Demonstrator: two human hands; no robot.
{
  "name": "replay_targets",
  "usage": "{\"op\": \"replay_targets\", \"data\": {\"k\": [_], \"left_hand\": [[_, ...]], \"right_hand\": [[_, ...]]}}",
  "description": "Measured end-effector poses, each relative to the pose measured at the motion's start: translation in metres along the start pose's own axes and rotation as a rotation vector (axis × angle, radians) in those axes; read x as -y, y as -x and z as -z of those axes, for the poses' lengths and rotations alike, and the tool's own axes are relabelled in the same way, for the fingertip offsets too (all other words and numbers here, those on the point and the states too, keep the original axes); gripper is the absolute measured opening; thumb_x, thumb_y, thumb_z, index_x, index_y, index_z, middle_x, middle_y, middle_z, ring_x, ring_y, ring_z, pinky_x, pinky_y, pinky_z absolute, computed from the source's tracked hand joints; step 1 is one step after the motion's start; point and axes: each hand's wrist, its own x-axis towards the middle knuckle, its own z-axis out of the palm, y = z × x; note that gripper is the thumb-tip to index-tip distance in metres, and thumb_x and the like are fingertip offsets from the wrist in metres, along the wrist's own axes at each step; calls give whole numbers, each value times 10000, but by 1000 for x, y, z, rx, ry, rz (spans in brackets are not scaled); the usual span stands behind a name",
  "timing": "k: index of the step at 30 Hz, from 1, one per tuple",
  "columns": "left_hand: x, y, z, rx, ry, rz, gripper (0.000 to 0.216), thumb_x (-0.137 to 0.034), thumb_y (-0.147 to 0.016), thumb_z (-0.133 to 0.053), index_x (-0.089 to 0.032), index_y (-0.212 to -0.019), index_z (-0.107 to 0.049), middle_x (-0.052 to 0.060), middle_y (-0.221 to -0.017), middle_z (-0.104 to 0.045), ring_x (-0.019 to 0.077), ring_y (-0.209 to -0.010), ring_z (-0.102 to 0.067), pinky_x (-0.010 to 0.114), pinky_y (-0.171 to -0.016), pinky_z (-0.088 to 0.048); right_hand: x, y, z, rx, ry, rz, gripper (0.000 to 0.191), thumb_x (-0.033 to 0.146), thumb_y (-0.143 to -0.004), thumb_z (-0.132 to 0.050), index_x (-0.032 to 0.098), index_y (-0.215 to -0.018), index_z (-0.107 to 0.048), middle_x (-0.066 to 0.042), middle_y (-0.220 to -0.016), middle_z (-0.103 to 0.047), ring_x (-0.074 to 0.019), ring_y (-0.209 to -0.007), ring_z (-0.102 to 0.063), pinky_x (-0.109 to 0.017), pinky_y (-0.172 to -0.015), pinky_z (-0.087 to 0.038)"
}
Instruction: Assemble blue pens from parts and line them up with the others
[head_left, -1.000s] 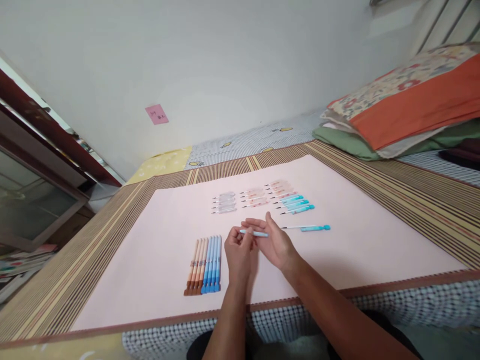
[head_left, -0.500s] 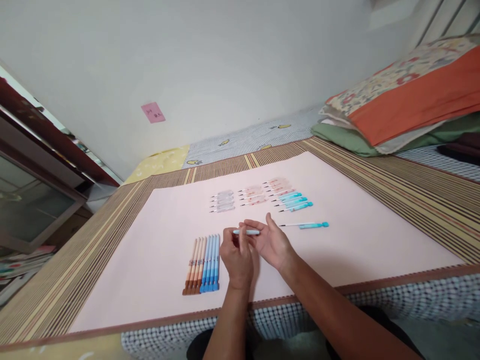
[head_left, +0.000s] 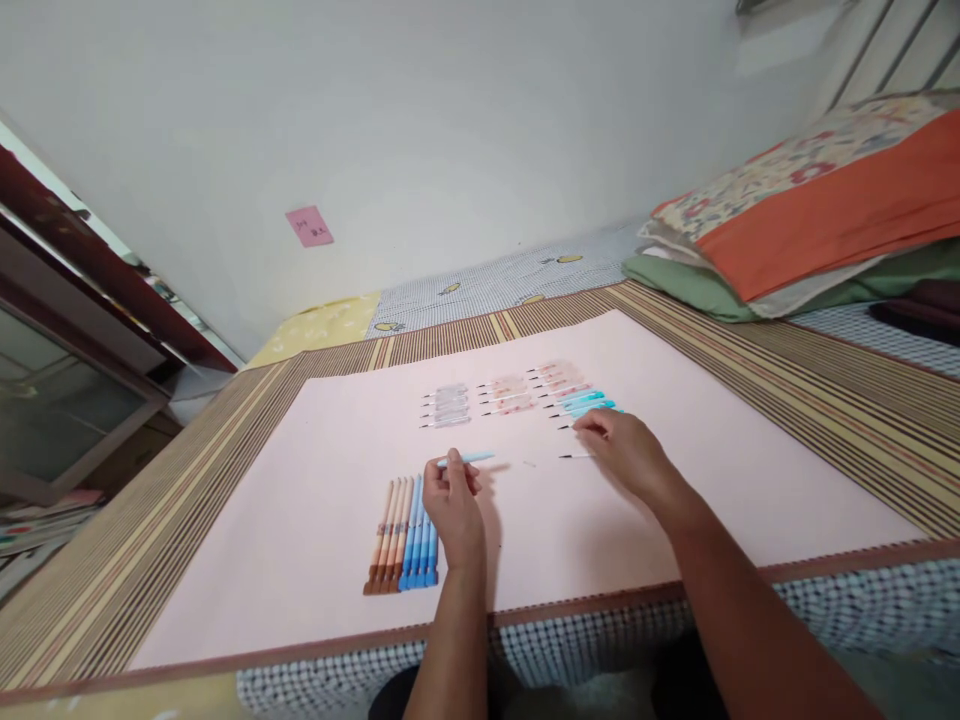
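Observation:
My left hand [head_left: 455,495] is closed around a slim light-blue pen barrel [head_left: 477,457], whose pointed end sticks out to the right. To the right, my right hand [head_left: 628,452] reaches over the paper with its fingers bent together. It covers most of a pen refill [head_left: 576,457]; only the dark tip and white shaft show. Whether its fingers hold anything is hidden. Just behind the hand lie turquoise pen halves [head_left: 583,402] with dark-tipped refills. A tiny thin piece [head_left: 529,463], perhaps a spring, lies between my hands. Brown pens [head_left: 388,535] and blue pens [head_left: 420,540] lie beside my left hand.
Pale pink paper [head_left: 247,560] covers the striped mat [head_left: 127,570]. Farther back lie rows of greyish refill pieces [head_left: 451,405] and pinkish ones [head_left: 511,398]. Folded bedding [head_left: 825,220] is piled at the back right. A pink note [head_left: 309,227] is on the wall.
My hands were together around the light-blue barrel; now they are apart. The right has moved right over the turquoise pieces, while the left keeps the barrel. The tiny piece now shows on the paper.

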Motion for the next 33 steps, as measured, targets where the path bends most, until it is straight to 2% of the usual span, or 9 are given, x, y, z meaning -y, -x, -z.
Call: {"op": "replay_targets", "data": {"k": [3, 6, 9, 13, 17, 23, 26, 30, 33], "left_hand": [[1, 1, -3, 27, 5, 27, 368, -518, -827, -668, -191, -729, -528, -30, -570, -588, 95, -485, -472, 225, -510, -371], [1, 1, -4, 31, 56, 85, 379, -508, -787, -707, -187, -707, -524, -22, -574, -604, 93, -492, -486, 223, -515, -363], [-1, -1, -4, 39, 118, 135, 419, -505, -744, -744, -191, -674, -475, 7, -648, -656, 85, -492, -497, 220, -499, -343], [-4, 0, -5, 69, 142, 157, 443, -507, -740, -757, -192, -666, -454, -14, -597, -612, 69, -465, -456, 207, -474, -311], [-3, 1, -5, 90, 188, 153, 464, -515, -753, -757, -195, -660, -434, -42, -547, -549, 63, -458, -431, 206, -484, -322], [-1, -2, -4, 108, 196, 177, 455, -541, -774, -728, -198, -689, -442, -19, -588, -614, 78, -476, -476, 221, -510, -348], [-1, 0, -4, 202, 119, 223, 439, -540, -790, -707, -186, -700, -465, 54, -707, -706, 76, -479, -496, 219, -494, -318], [3, 5, -7, 430, 38, 356, 425, -519, -795, -698, -180, -690, -464, 140, -830, -748, 88, -464, -535, 222, -448, -247], [9, 9, -12, 489, 66, 432, 441, -526, -746, -727, -184, -679, -457, 184, -964, -749, 89, -447, -543, 225, -414, -255]], "right_hand": [[0, 4, 2, 120, 428, 73, 183, 118, -805, -532, 189, -756, -694, -52, -875, -718, -182, -780, -609, -301, -712, -363], [6, 4, -12, 175, 575, 131, 201, 51, -771, -524, 170, -712, -675, -67, -855, -708, -194, -801, -599, -314, -727, -326], [9, 2, -27, 171, 568, 181, 198, 32, -754, -515, 165, -671, -635, -80, -842, -688, -207, -817, -587, -325, -727, -318], [12, 4, -36, 133, 519, 236, 145, 66, -767, -515, 179, -732, -599, -90, -896, -660, -221, -864, -575, -323, -749, -349], [16, 9, -34, 43, 186, 247, 114, 115, -794, -499, 216, -804, -550, -42, -868, -632, -184, -789, -571, -283, -697, -396], [17, 15, -30, 266, 113, 158, 124, 145, -810, -485, 220, -752, -564, -10, -802, -647, -171, -743, -565, -281, -661, -369], [16, 16, -28, 319, 98, 126, 113, 164, -810, -506, 216, -756, -591, -12, -816, -654, -172, -753, -568, -279, -659, -369], [16, 16, -26, 295, 101, 107, 98, 160, -795, -528, 211, -745, -596, -9, -802, -646, -169, -742, -560, -276, -655, -362], [19, 17, -26, 281, 112, 118, 107, 132, -779, -529, 209, -725, -581, -9, -789, -631, -165, -729, -543, -272, -647, -351]]}}
